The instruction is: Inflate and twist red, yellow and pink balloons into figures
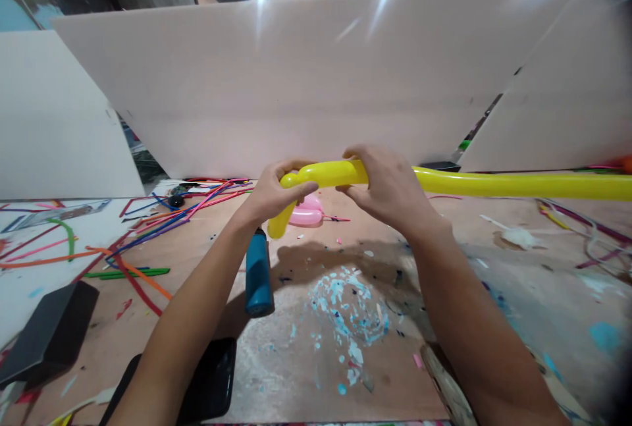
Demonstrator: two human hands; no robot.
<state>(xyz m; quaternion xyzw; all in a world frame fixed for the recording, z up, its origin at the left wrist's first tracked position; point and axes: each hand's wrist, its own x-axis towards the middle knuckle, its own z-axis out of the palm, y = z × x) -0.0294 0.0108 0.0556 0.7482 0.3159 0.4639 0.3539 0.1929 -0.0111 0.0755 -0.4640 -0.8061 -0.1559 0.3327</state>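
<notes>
A long yellow balloon (494, 185) is stretched level above the table and runs off the right edge of the view. Its left end is twisted into small segments, one of which hangs down. My left hand (276, 192) pinches the balloon at those twisted segments. Further right, my right hand (390, 189) is wrapped round the long part, with thumb below and fingers above. Behind and below my left hand, a pink balloon shape (306, 216) lies on the table, partly hidden. A blue cylinder (258, 274) lies beneath my left wrist.
Uninflated coloured balloons (182, 215) are strewn at the left. A black box (52, 330) sits at the lower left, and a black flat object (212, 380) lies under my left forearm. White boards (306, 83) stand behind the paint-spotted table (291, 373). A wooden piece (444, 380) lies lower right.
</notes>
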